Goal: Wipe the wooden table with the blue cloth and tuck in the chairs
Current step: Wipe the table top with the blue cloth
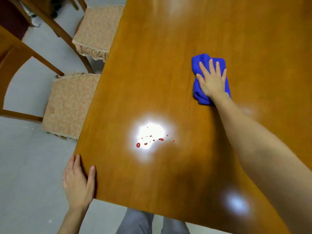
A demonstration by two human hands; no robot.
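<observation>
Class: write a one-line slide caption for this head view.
Right hand presses blue cloth on wooden table; red spots unwiped.

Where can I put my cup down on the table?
The wooden table is bare between the blue cloth and the chairs' edge, and along the near edge right of the left hand. Avoid the red drops mid-table and the cloth under the right hand.

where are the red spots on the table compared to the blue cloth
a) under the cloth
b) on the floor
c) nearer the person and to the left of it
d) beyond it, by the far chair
c: the red spots lie bare on the wooden table, nearer the person and left of the blue cloth under the right hand.
</observation>
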